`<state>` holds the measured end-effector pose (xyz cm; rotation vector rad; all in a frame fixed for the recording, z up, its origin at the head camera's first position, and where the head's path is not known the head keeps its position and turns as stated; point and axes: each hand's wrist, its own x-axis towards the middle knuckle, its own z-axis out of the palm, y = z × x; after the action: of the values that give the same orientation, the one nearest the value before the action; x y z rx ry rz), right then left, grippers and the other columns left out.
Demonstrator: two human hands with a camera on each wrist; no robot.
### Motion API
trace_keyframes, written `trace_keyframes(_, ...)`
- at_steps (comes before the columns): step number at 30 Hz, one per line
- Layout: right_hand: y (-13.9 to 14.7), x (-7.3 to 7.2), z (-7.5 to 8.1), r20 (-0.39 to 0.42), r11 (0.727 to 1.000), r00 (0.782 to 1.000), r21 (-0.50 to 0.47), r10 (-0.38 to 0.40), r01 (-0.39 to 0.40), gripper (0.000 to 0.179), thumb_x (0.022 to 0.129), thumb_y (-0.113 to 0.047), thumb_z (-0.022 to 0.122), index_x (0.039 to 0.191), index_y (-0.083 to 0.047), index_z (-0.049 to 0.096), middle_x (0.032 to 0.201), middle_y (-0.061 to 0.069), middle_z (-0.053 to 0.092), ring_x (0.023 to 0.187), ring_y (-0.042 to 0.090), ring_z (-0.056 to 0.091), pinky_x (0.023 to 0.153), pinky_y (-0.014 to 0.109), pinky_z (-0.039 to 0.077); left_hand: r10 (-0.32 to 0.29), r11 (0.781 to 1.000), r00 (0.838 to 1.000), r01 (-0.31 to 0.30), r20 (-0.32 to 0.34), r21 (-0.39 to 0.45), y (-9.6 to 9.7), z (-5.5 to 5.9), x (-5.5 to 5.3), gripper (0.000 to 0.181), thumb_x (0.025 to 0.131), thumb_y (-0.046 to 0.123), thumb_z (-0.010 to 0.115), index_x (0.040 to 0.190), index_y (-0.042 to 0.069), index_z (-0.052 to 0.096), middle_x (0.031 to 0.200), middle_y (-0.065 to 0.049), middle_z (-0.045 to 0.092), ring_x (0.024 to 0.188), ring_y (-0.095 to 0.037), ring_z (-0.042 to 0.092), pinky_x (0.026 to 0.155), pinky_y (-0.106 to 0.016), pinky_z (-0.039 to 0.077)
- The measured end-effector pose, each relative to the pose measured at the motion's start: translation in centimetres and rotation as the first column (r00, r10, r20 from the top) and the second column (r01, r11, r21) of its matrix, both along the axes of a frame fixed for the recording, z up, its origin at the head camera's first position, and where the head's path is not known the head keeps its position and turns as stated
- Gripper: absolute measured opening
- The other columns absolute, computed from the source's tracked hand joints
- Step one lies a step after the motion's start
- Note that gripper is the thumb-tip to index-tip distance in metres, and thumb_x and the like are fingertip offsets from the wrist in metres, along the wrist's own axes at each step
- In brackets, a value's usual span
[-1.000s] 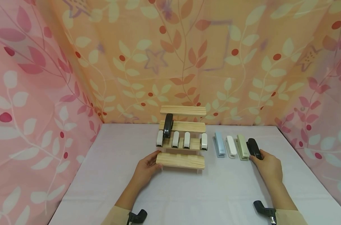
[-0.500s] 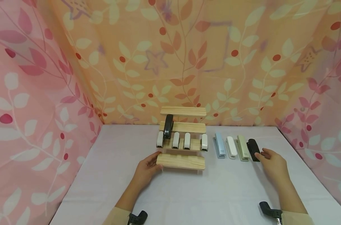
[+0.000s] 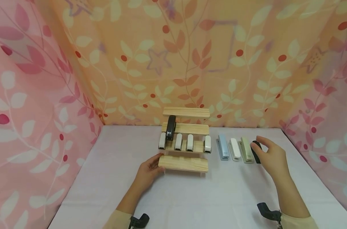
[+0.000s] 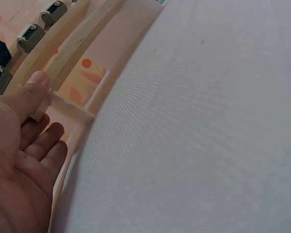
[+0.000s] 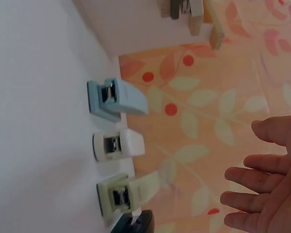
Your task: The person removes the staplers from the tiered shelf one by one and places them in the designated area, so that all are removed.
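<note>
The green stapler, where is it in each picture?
Head: the green stapler is right of the wooden rack, third from left in its row, between a white stapler and a black stapler.
Left wrist: not in it.
Right wrist: the green stapler is low, left of the middle.
Shared landmark: the wooden rack, mid-picture in head, upper left in left wrist, top edge in right wrist.

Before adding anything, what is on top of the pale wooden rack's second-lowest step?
Four small white staplers stand along that step. A glossy black stapler overlaps its left part; whether it rests there is unclear. The wood beneath is covered.
</note>
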<state>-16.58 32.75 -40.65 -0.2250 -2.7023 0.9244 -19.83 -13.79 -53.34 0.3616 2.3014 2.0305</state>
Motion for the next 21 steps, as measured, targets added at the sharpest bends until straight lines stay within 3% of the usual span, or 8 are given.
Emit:
trace_keyframes(4,-2.2,0.0,1.6,-0.062,0.999,0.997,-0.018,0.044,-0.045,0.062,0.102,-0.048,0.06,0.145,-0.003,0.056,0.142,0.025,0.058,0.136,0.052,0.046,0.106,0.072,0.04,0.005,1.0,1.0,-0.005,0.011,0.019,0.0,0.1,0.0,0.069,0.085,0.021,0.084,0.147,0.012,0.056,0.152,-0.004,0.053,0.141,-0.023,0.051,0.108,-0.021,0.047)
trace_keyframes(11,-6.2,-0.5,3.9,-0.085,0.992,0.991,-0.063,0.103,-0.109,0.063,0.101,-0.051,0.06,0.148,-0.01,0.055,0.146,0.02,0.057,0.139,0.048,0.046,0.105,0.072,0.042,0.005,1.0,1.0,-0.006,0.023,0.028,0.0,0.2,0.0,0.067,0.085,0.02,0.083,0.147,0.013,0.057,0.152,-0.004,0.054,0.14,-0.022,0.051,0.107,-0.021,0.048)
trace_keyframes(21,-11.6,-1.6,5.2,-0.159,0.971,0.965,-0.09,0.207,-0.223,0.06,0.1,-0.043,0.067,0.147,-0.008,0.055,0.147,0.013,0.059,0.142,0.036,0.047,0.112,0.062,0.044,-0.019,1.0,1.0,0.019,0.006,0.025,-0.2,0.1,-0.1,0.072,0.086,0.02,0.083,0.149,0.008,0.053,0.154,-0.007,0.051,0.142,-0.026,0.049,0.107,-0.022,0.048)
